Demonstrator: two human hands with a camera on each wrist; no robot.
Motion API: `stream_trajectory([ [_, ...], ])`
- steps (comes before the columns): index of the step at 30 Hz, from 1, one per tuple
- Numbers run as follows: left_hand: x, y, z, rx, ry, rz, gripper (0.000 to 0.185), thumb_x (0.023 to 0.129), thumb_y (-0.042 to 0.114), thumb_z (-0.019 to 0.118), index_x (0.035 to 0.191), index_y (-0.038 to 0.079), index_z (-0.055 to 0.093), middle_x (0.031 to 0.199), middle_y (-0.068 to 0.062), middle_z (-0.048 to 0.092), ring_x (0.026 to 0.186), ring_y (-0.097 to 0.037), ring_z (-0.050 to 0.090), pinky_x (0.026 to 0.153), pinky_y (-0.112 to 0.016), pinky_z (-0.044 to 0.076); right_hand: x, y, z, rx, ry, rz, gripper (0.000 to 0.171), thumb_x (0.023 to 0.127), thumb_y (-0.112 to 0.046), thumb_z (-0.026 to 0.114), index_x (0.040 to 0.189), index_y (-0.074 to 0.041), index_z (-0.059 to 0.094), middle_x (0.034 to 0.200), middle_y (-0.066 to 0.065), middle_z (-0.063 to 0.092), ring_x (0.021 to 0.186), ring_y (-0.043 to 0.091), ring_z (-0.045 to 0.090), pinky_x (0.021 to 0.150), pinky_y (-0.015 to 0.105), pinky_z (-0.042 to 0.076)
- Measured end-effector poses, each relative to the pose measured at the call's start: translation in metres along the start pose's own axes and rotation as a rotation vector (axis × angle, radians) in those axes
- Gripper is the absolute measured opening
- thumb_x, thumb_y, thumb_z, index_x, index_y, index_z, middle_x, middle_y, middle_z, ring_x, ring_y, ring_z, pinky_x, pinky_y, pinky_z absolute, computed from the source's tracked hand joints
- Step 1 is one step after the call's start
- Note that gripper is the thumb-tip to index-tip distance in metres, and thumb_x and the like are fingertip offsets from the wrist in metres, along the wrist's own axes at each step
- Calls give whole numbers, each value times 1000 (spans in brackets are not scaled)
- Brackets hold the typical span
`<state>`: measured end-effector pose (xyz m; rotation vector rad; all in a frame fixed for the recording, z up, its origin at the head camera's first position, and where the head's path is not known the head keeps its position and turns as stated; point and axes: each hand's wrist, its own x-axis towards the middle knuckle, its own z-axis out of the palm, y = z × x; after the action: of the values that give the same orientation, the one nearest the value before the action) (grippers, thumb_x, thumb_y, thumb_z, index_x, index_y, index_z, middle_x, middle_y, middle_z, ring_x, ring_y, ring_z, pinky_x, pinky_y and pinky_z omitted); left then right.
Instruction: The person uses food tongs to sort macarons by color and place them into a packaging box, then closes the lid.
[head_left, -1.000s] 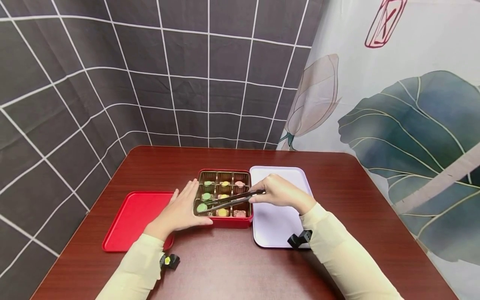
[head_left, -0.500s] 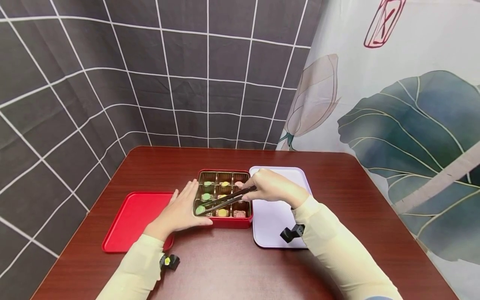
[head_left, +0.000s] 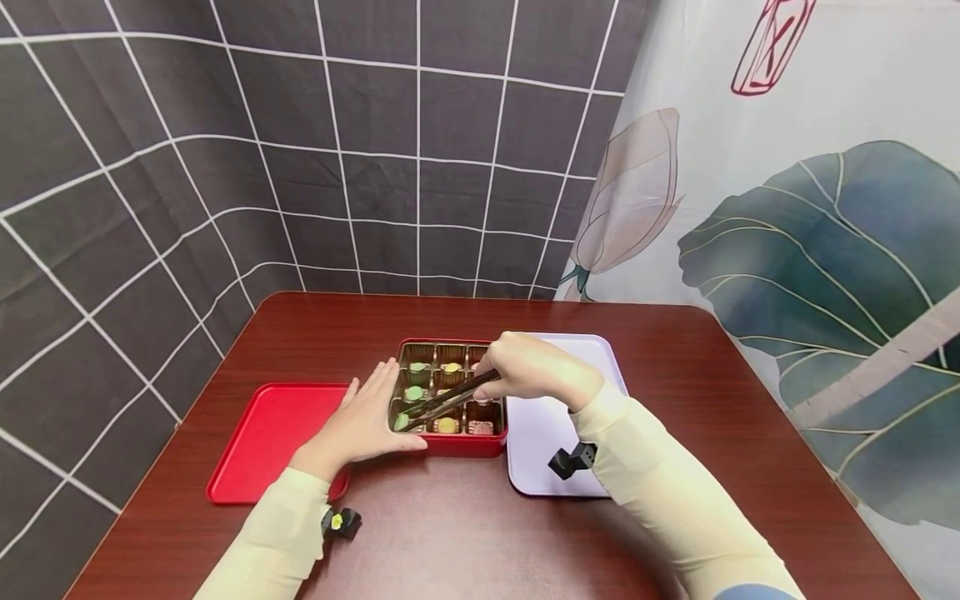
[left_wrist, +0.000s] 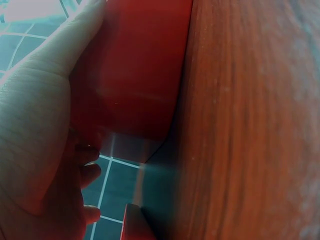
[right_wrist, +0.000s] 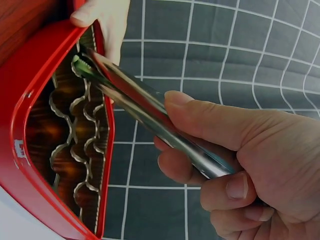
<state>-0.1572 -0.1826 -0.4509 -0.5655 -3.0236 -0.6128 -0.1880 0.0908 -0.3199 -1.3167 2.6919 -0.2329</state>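
I can read no text, label, brand or number anywhere; the one mark I find is a red seal-like sign [head_left: 772, 43] on the pale printed curtain [head_left: 787, 208] at the upper right in the head view; its strokes suggest a character, but I cannot make it out; the two wrist views give me no writing at all.
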Motion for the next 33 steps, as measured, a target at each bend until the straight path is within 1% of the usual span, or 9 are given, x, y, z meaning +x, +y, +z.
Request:
stream_trajectory([
  [3,0,0,-1,0,-1,0,136,58,91,54,154,4,13,160,-13,12,147,-28,10,113,-60,9,2,-2,-1,-15,-11,2,11,84,-33,74,78,-24,73,59,-19,57,52,1,45,53,23,43],
  [8,0,0,-1,-5,1,2,135,59,89,56,154,4,13,160,-13,12,147,-29,10,113,-60,9,3,-3,-1,-10,-11,9,11,84,-33,75,77,-24,73,58,-19,57,51,1,47,52,23,44],
  [14,-1,1,0,-8,3,-1,136,58,91,53,154,4,13,160,-13,13,146,-29,11,113,-60,9,1,-4,-2,0,-5,14,10,83,-32,76,81,-22,74,62,-18,59,53,2,48,54,24,44],
  [18,0,2,-1,-12,6,0,136,57,92,53,154,5,13,160,-13,14,147,-28,11,113,-59,9,-2,-4,-4,7,-2,35,11,82,-33,76,81,-23,75,63,-18,60,53,3,49,55,24,45],
  [22,0,2,-2,-7,16,8,136,58,90,56,154,3,14,159,-14,14,146,-28,11,113,-59,10,-5,-2,-7,-13,12,44,13,81,-37,76,82,-24,75,64,-18,60,57,4,50,57,25,45],
  [25,-1,2,-2,-3,21,16,136,58,89,57,153,2,15,159,-15,14,146,-29,12,113,-60,11,-7,-1,-10,-30,27,34,15,81,-39,76,84,-25,76,66,-18,60,59,5,51,58,24,45],
  [29,-1,3,-2,-6,18,13,136,58,88,59,153,2,15,159,-15,14,146,-29,11,113,-60,11,-13,0,-12,-32,50,21,15,81,-37,77,87,-24,78,68,-16,60,62,5,51,58,23,45],
  [33,-1,3,-2,-8,15,8,136,58,89,58,153,3,15,159,-15,15,146,-29,12,113,-59,11,-22,4,-13,5,86,12,13,81,-33,77,90,-23,78,68,-14,57,61,5,48,56,24,43],
])
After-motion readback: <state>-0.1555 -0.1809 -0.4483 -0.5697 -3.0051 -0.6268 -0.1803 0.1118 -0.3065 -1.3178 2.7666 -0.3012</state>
